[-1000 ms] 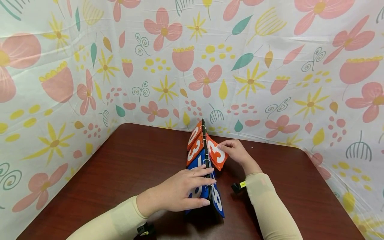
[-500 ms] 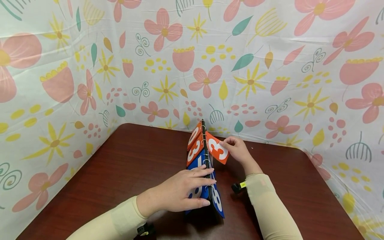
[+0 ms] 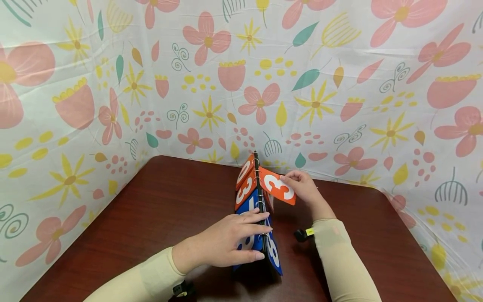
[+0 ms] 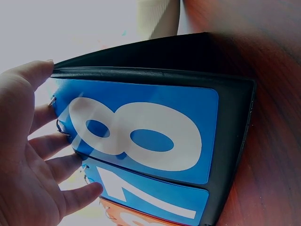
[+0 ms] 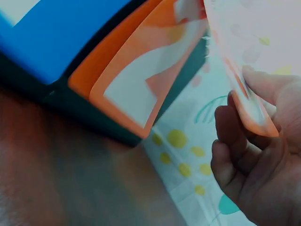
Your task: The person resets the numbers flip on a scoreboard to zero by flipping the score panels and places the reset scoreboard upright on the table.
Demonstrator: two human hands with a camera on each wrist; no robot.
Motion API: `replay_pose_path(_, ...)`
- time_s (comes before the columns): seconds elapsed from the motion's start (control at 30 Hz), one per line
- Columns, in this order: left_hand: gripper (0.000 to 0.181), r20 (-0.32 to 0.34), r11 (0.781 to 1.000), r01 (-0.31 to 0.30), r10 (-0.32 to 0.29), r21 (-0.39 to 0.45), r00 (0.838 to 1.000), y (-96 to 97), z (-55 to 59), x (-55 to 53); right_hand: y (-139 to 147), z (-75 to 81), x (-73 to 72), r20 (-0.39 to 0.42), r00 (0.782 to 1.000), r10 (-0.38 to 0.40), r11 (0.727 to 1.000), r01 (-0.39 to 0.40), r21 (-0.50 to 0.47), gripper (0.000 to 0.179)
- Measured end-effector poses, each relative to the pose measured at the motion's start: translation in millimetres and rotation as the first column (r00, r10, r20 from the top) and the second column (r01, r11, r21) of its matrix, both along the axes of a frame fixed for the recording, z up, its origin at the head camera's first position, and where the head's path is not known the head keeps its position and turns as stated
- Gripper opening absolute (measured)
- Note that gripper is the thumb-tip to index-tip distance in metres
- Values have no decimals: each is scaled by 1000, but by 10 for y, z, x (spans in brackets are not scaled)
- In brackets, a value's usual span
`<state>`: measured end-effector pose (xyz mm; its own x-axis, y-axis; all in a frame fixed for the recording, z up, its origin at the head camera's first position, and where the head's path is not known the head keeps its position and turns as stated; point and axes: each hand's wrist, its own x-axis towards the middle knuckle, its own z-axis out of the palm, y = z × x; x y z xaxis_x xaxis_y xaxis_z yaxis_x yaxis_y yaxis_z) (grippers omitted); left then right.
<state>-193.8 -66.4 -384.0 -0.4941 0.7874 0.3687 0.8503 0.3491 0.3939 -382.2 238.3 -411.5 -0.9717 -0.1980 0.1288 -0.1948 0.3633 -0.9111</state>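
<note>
A tabletop flip scoreboard (image 3: 258,184) with ring-bound number cards stands like a tent on the table. My left hand (image 3: 226,241) rests across its near top edge, fingers extended over the ridge and thumb at the near end. Below that hand, in the left wrist view, hang a blue 8 card (image 4: 197,101) and a blue 7 card. My right hand (image 3: 307,193) pinches the lower edge of an orange 3 card (image 3: 277,188), lifted away from the board's right face. Underneath it, the right wrist view shows another orange card (image 5: 141,87), its white digit partly visible.
Dark reddish-brown table (image 3: 181,188) under the scoreboard. A floral-printed cloth (image 3: 234,105) hangs along the table's back and sides. Small black devices sit at both wrists, one (image 3: 302,235) beside the right sleeve (image 3: 339,256).
My right hand has moved slightly right, swinging the orange 3 card up and outward from the scoreboard's face. The left hand has stayed in place.
</note>
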Motion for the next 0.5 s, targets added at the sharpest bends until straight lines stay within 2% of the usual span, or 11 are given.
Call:
replay_pose_path(0.1, 55, -13, 1000, -3, 3, -9, 1000, 1, -2, 3, 51, 92, 27, 90, 995, 41, 994, -32, -104, 22)
replay_pose_path(0.2, 55, -21, 1000, -6, 5, -15, 1000, 2, -2, 3, 94, 176, 52, 142, 983, 121, 961, -80, -265, 14)
replay_pose_path(0.27, 55, -22, 1000, -6, 6, -16, 1000, 4, -2, 4, 118, 227, 81, 139, 971, 195, 920, -132, -370, 17)
replay_pose_path(0.37, 56, -20, 1000, -5, 4, -13, 1000, 4, -5, 3, 146, 282, 118, 86, 946, 311, 840, -232, -491, 28)
replay_pose_path(0.5, 55, -26, 1000, -9, 8, -17, 1000, 3, -7, 8, 155, 348, 161, -13, 902, 432, 743, -364, -562, 39)
